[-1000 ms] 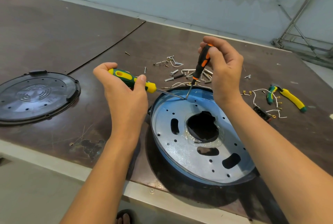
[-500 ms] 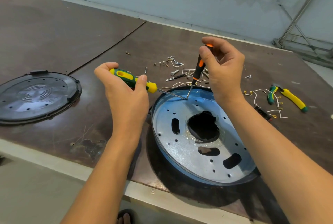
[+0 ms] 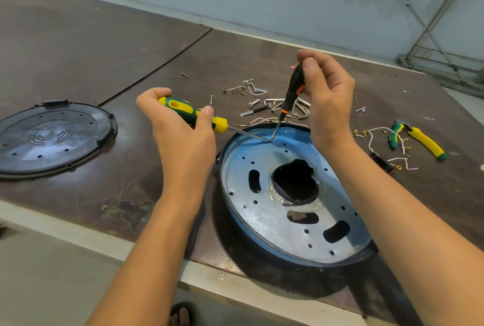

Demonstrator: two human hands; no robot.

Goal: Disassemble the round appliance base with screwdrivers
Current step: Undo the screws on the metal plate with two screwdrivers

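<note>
Head view: left hand [image 3: 183, 139] grips the yellow-green screwdriver [image 3: 193, 114], right hand [image 3: 327, 97] pinches the black-orange screwdriver [image 3: 292, 92], tips meeting at the far rim of the round base [image 3: 264, 223]. Likely freeing a fastener there; the next move calls for steady twisting.

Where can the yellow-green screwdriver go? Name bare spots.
Bare: brown tabletop between black round plastic cover and left hand, also behind that cover. Crowded: loose screws and brackets behind blue-rimmed metal base; white wires, yellow-green pliers to its right.
</note>
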